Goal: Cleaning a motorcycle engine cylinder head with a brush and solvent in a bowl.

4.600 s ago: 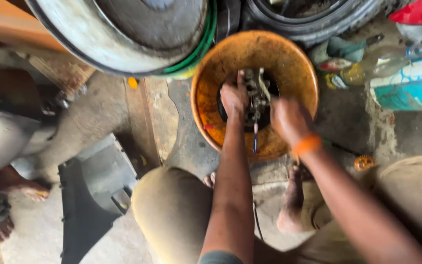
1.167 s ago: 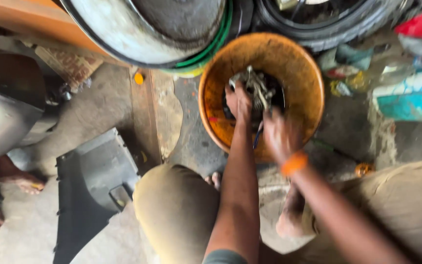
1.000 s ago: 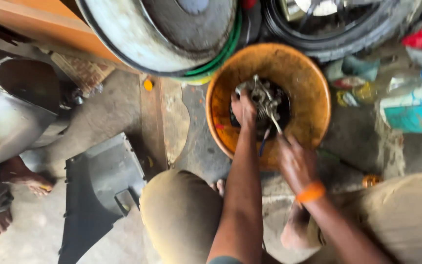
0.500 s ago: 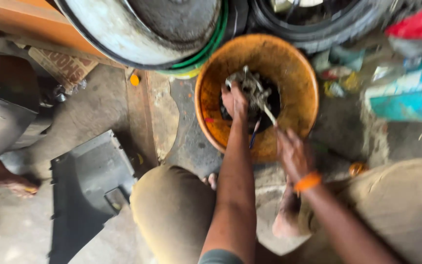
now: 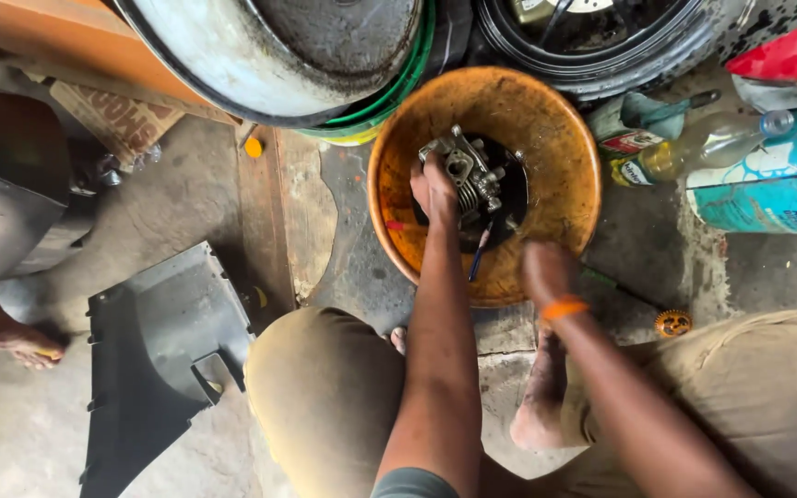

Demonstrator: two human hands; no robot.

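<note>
Since half a second ago the right hand (image 5: 546,269) has drawn back toward the near rim of the orange basin (image 5: 546,138), and the thin brush-like tool (image 5: 478,254) it was working with now leans in the basin just beside it; whether the fingers hold the tool's end cannot be told, as the hand is blurred and seen from the back. An orange band (image 5: 563,307) circles that wrist.

The left hand (image 5: 435,189) has kept its place, its grip closed around the left side of a grey metal engine part (image 5: 470,175), a cast piece with cooling fins and a round port. That part sits in the middle of the basin, over dark liquid at the bottom, slightly tilted.

The basin rests on the stained concrete floor (image 5: 168,212) between the person's knees, which are covered in khaki trousers (image 5: 325,397). A bare foot (image 5: 539,406) stands just below the basin. Beyond the basin lie a large worn wheel with a green rim edge (image 5: 279,46) and a black tyre (image 5: 592,46). To the right are a plastic bottle of yellowish liquid (image 5: 694,152) and a teal tin (image 5: 758,198). A small orange gear (image 5: 672,323) lies near the right knee. A dark grey plastic panel (image 5: 154,350) lies on the floor to the left, near another person's bare foot (image 5: 11,337).
</note>
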